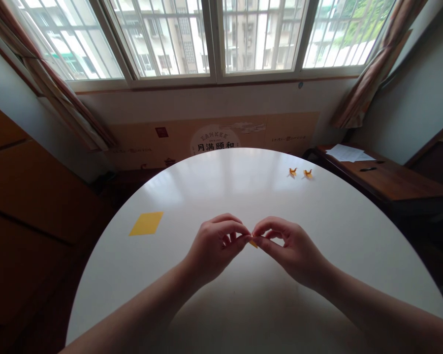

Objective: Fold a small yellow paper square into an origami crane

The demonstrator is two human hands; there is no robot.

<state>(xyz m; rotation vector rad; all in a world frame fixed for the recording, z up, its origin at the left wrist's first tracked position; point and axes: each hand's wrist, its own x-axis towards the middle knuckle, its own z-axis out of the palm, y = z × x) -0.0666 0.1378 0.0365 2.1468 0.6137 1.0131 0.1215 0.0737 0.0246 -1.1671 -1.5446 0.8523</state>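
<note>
A small folded piece of yellow paper is pinched between my two hands above the white table, and the fingertips cover most of it. My left hand grips it from the left with thumb and forefinger. From the other side, my right hand pinches it the same way, the fingertips of both hands almost touching. To the left lies a flat sheet of yellow paper. Two small folded paper birds, one paper bird beside another paper bird, stand toward the far right of the table.
The round white table has its curved far edge near the wall below the windows. At the right, a brown wooden side table holds white papers and a dark, slim object. A wooden cabinet stands at left.
</note>
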